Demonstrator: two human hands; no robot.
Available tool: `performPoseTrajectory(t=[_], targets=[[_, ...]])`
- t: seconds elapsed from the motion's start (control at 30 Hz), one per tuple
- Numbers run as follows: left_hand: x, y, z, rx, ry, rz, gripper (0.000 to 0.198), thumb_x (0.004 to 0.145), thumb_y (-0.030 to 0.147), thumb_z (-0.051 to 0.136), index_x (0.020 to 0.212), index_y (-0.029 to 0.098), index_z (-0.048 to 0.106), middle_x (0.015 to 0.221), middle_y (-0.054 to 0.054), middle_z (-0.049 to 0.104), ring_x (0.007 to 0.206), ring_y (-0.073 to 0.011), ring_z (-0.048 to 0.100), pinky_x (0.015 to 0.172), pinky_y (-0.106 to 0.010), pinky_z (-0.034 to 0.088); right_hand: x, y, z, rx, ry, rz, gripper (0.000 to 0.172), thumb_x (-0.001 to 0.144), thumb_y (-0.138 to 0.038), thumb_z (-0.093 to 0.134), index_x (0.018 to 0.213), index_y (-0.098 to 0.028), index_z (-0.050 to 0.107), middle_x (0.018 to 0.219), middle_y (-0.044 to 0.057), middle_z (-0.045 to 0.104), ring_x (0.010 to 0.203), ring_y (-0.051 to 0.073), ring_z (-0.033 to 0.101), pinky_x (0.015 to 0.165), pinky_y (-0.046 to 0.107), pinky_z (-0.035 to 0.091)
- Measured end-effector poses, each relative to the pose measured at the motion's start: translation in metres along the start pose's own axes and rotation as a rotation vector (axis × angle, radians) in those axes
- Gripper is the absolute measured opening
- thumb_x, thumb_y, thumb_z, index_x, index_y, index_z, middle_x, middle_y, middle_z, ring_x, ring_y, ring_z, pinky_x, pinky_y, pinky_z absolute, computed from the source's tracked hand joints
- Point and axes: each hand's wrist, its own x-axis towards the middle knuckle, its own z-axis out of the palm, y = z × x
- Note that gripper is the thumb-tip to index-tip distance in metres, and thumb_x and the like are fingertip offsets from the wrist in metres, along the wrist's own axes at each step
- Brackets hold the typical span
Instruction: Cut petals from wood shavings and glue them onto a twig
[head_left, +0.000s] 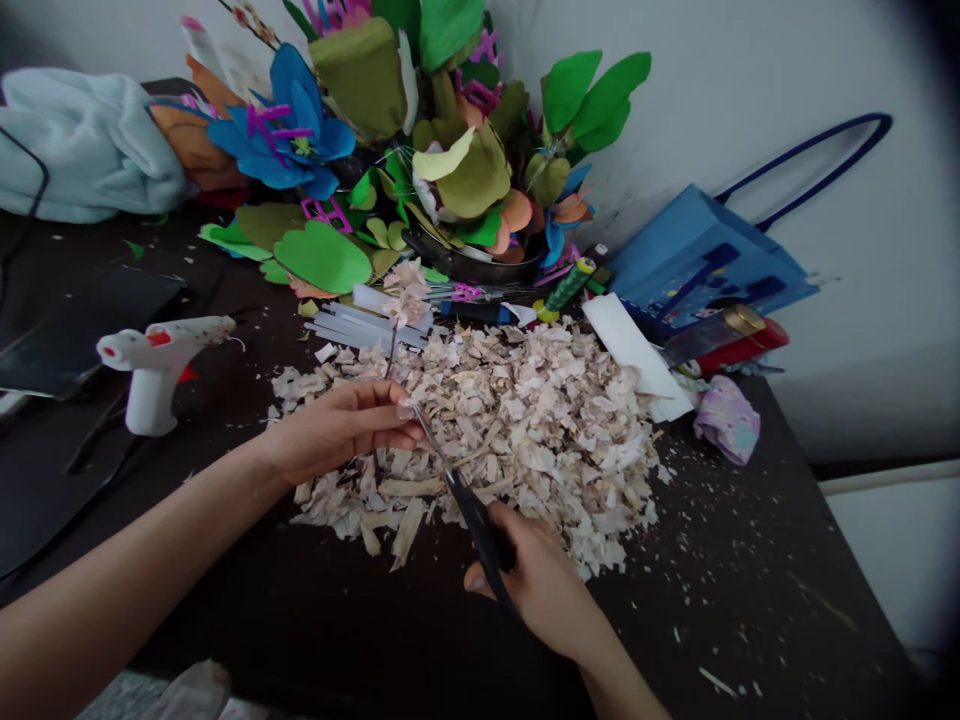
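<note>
Over the heap of pale petal-like scraps [525, 430], my left hand [349, 425] is closed in a pinch. A thin dark stem runs behind its fingers, topped by a pale pink flower [407, 295]. At the fingertips is a small whitish piece [407, 408], too small to name surely. My right hand [540, 575] grips scissors [480, 525] by their black handles, partly hiding the loops. The blade tips touch or nearly touch the whitish piece; how far apart the blades are cannot be made out.
A white glue gun [154, 365] stands at left, its cord trailing over the dark table [315, 620]. Translucent glue sticks [360, 328] lie behind the heap. Farther back are colourful fabric flowers [472, 170] in a pan [480, 265]. A blue bag [697, 250] leans at right.
</note>
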Motion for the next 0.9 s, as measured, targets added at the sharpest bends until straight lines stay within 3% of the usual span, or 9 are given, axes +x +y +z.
performPoseTrajectory(t=[0.4,0.6,0.9], targets=[[-0.0004,0.0005,-0.0039,0.167,-0.046,0.039,0.013,0.079,0.028,0.074,0.08,0.017,0.067,0.08,-0.001,0.075,0.077,-0.0106,0.07,0.074,-0.017,0.057,-0.0007,-0.0029,-0.0031,-0.153,0.035,0.025,0.025,0.068,-0.022,0.074,0.087,-0.021,0.057,0.069,-0.001,0.065,0.065,0.019,0.059,0.06,0.025,0.038],[0.0005,-0.0009,-0.0063,0.244,-0.049,0.056,0.013,0.081,0.029,0.073,0.082,0.018,0.066,0.083,0.0,0.074,0.079,-0.0113,0.07,0.076,-0.02,0.057,-0.0005,-0.0041,-0.0024,-0.168,0.079,0.003,0.027,0.07,-0.029,0.076,0.08,-0.022,0.052,0.072,-0.001,0.068,0.067,0.019,0.062,0.059,0.025,0.036],[0.0015,-0.0028,-0.0061,0.265,-0.046,0.046,0.014,0.08,0.03,0.073,0.081,0.018,0.064,0.083,0.001,0.074,0.079,-0.011,0.07,0.076,-0.02,0.057,-0.0024,-0.0027,-0.0029,-0.22,0.088,-0.024,0.027,0.075,-0.036,0.075,0.084,-0.022,0.053,0.073,0.0,0.069,0.068,0.022,0.063,0.06,0.027,0.038]])
